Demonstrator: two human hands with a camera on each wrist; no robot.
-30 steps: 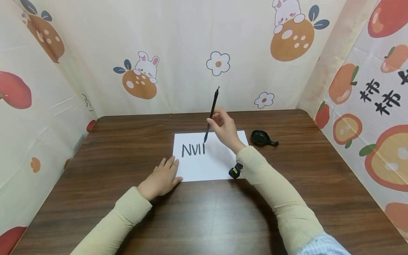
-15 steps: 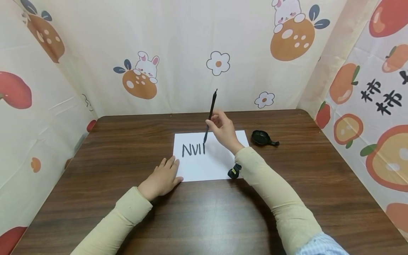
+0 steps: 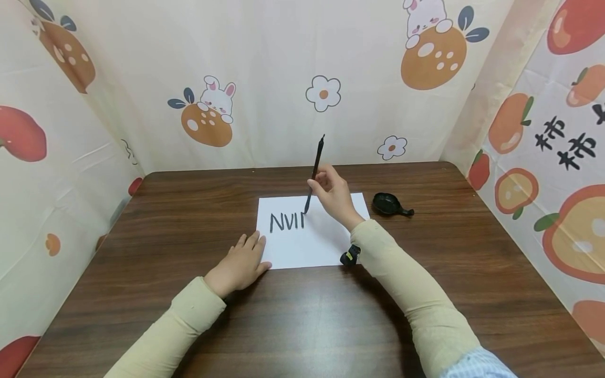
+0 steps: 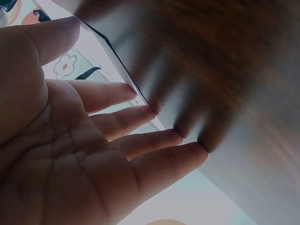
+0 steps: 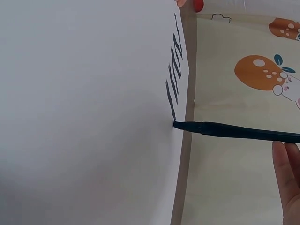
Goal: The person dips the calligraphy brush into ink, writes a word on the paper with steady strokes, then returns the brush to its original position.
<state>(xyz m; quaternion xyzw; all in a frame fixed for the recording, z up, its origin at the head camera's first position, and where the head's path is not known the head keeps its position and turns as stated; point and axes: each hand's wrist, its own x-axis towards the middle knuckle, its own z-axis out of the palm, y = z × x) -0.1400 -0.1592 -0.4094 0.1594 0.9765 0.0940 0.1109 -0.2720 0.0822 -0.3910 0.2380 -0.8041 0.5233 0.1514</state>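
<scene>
My right hand [image 3: 333, 194] pinches a black brush pen [image 3: 316, 163] partway along its shaft, held nearly upright. Its dark tip [image 5: 178, 124] touches the white paper [image 3: 307, 249] at the top of the last stroke. Dark brush lettering [image 3: 286, 221] that looks like "NVI" and a further upright stroke with a short bar runs across the upper left of the sheet. My left hand [image 3: 240, 262] lies on the paper's left edge, fingers spread and straight; in the left wrist view its fingertips [image 4: 180, 135] rest on the table and sheet edge.
A small black dish with a handle [image 3: 387, 204] sits on the table just right of the paper. The brown wooden table [image 3: 302, 325] is bounded by a patterned curtain [image 3: 274, 105] behind and at both sides. A black wrist camera [image 3: 350, 255] hangs at my right cuff.
The brush tip has moved slightly right from the top of the last upright stroke, leaving a short bar there. My right hand shifted with it; my left hand stays in place.
</scene>
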